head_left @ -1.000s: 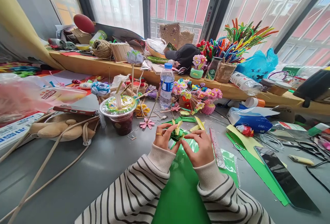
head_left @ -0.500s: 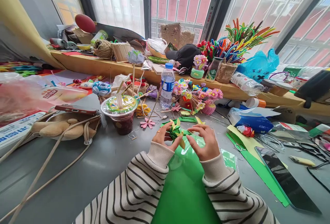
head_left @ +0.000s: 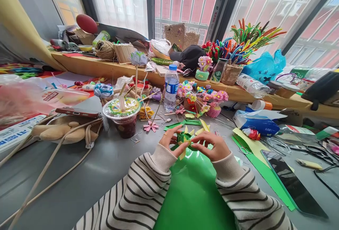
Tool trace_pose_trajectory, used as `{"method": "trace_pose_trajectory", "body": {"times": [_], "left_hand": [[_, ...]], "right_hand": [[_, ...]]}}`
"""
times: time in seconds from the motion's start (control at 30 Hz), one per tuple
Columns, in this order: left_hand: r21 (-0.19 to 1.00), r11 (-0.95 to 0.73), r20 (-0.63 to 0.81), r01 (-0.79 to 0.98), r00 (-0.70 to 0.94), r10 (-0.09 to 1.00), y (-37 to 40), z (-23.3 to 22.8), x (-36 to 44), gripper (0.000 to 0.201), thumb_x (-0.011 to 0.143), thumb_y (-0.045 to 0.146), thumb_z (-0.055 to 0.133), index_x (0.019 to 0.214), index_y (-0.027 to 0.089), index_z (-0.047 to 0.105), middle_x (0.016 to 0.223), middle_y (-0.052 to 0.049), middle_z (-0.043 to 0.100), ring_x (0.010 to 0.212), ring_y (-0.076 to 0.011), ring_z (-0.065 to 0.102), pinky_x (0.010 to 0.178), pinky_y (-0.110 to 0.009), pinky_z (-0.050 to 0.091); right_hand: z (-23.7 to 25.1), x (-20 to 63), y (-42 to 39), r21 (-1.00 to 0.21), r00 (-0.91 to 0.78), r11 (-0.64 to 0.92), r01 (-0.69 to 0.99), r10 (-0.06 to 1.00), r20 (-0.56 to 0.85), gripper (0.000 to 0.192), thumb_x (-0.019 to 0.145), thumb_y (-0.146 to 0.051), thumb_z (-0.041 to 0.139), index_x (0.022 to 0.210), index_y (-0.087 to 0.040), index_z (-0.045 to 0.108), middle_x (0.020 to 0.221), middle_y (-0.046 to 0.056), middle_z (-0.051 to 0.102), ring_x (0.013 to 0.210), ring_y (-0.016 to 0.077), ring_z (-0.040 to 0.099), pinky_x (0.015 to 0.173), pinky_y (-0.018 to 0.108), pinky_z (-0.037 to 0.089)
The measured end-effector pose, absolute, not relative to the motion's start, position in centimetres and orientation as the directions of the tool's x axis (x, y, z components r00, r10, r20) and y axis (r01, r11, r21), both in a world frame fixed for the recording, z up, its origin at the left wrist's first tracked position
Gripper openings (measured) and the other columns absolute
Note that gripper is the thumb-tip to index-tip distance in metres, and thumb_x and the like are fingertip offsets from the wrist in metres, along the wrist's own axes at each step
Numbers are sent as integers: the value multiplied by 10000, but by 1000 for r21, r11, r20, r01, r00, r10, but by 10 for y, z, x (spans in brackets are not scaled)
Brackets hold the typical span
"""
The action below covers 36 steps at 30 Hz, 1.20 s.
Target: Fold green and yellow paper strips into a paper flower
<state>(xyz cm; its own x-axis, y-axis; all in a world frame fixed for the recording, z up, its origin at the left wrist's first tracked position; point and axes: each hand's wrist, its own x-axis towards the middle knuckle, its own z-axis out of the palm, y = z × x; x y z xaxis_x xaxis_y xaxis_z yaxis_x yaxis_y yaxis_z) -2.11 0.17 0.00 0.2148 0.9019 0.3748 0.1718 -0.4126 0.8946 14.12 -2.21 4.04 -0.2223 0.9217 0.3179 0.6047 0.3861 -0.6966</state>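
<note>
A small folded paper flower [head_left: 183, 137], green in the middle with pale yellow points, is held just above the shiny green sheet [head_left: 196, 194]. My left hand [head_left: 169, 141] grips it from the left, thumb at the near side and fingers behind. On its right edge my right hand [head_left: 214, 146] pinches, thumb and fingertips pressed together; the exact bit of paper between them is hidden. Just beyond my hands lie yellow paper strips [head_left: 203, 126] and green paper strips [head_left: 182, 124].
Left of my hands stands a lidded cup [head_left: 122, 117] of dark drink. A water bottle [head_left: 171, 90] and crocheted flowers [head_left: 215, 96] stand behind. On the right lie a dark tablet [head_left: 292, 184], green paper [head_left: 270, 179], small scissors [head_left: 245, 150] and black-handled scissors [head_left: 319, 154].
My right hand has gone from open fingers beside the flower to pinching its right edge. The flower has turned a little and the yellow strips show more.
</note>
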Motion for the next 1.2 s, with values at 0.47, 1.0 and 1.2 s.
{"method": "trace_pose_trajectory", "body": {"times": [0.47,1.0,1.2], "left_hand": [[959,108,-111,-260,1,994,3,13,-17,449,478,380,681,796,142,470,842,-62,563,648,-132,593,598,-257,486],[789,416,-270,-453,353,896,-1,4,-5,373,400,224,745,752,160,640,573,20,583,490,-80,544,549,-220,450],[837,366,-229,-408,346,910,-1,-1,-4,425,421,274,731,827,186,642,613,10,585,536,-85,527,567,-223,438]], "right_hand": [[17,126,-23,-732,278,329,597,770,574,138,652,-307,587,638,-170,576,592,-26,473,423,49,299,394,202,270],[7,125,-24,-357,15,542,760,535,844,30,670,-201,583,695,-195,599,704,18,463,650,120,416,567,258,369],[9,124,-27,-234,-24,476,848,476,879,57,661,-217,597,717,-208,606,724,18,477,626,118,376,623,277,353]]}}
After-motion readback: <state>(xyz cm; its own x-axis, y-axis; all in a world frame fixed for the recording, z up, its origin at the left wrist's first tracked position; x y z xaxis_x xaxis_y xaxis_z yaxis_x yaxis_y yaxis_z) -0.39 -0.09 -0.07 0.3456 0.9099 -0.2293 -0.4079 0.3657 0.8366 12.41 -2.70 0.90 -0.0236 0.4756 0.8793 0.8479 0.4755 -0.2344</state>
